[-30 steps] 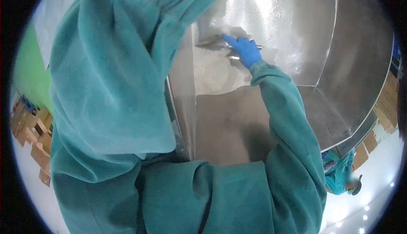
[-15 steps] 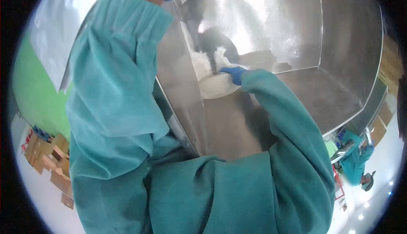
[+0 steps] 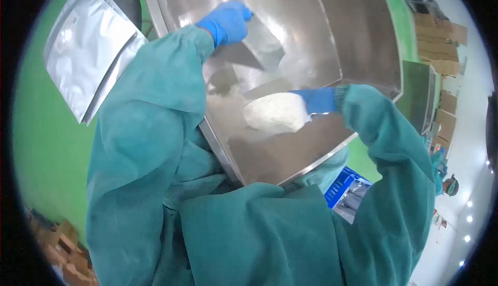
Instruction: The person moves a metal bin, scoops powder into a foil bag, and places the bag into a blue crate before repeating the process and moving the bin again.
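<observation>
Cardboard boxes (image 3: 438, 42), green floor (image 3: 52, 146), distant person (image 3: 449, 185)

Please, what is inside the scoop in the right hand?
A heap of white powder lies in the scoop. The powder covers the scoop's inner bottom, so that cannot be seen.

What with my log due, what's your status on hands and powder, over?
Left hand holding thin flat tool. Right hand supporting heaped white powder inside metal bin. No obstruction seen between hands.

- Left hand (image 3: 225, 24), blue-gloved, toward twelve o'clock, gripping a blurred flat tool (image 3: 265, 47).
- Right hand (image 3: 317, 101), gloved, two o'clock, beside heaped white powder (image 3: 275, 112).
- Silver pouches (image 3: 91, 52), ten o'clock.
- Blue crate (image 3: 338, 186), four o'clock.
</observation>
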Demonstrator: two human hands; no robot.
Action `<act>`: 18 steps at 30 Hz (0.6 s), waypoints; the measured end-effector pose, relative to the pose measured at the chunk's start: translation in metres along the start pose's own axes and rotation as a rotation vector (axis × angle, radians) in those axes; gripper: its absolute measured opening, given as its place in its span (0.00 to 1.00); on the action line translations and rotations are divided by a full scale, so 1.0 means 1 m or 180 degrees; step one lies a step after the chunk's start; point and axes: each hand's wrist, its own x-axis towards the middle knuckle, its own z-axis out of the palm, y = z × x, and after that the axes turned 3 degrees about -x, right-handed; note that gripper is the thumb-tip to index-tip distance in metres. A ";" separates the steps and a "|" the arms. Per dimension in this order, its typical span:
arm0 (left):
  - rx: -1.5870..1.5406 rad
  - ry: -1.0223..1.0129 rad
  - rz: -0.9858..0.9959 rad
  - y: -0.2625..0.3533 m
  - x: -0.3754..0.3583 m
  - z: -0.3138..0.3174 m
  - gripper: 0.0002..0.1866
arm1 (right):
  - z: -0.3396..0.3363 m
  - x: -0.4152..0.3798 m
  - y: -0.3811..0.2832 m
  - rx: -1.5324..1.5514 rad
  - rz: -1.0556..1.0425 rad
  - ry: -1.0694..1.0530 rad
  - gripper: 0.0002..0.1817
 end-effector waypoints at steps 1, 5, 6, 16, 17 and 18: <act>-0.0012 -0.0147 0.0020 0.008 0.002 0.007 0.22 | -0.016 -0.001 -0.035 0.0386 0.0533 0.0120 0.25; -0.0305 -0.0643 -0.0306 0.042 -0.019 0.000 0.23 | -0.071 -0.010 -0.140 0.1133 0.2409 0.0470 0.31; -0.0242 -0.0629 -0.0210 0.044 -0.023 0.007 0.22 | -0.084 -0.009 -0.147 0.0710 0.2730 0.0362 0.32; -0.0512 -0.0623 -0.0735 0.079 -0.032 0.044 0.17 | -0.012 0.047 -0.141 -0.3579 0.4890 0.1559 0.23; -0.0506 -0.0611 -0.0710 0.078 -0.033 0.038 0.17 | -0.014 0.028 -0.166 -0.3700 0.4781 0.1529 0.22; -0.0493 -0.0605 -0.0679 0.077 -0.032 0.032 0.17 | -0.024 0.009 -0.182 -0.3902 0.5099 0.1313 0.21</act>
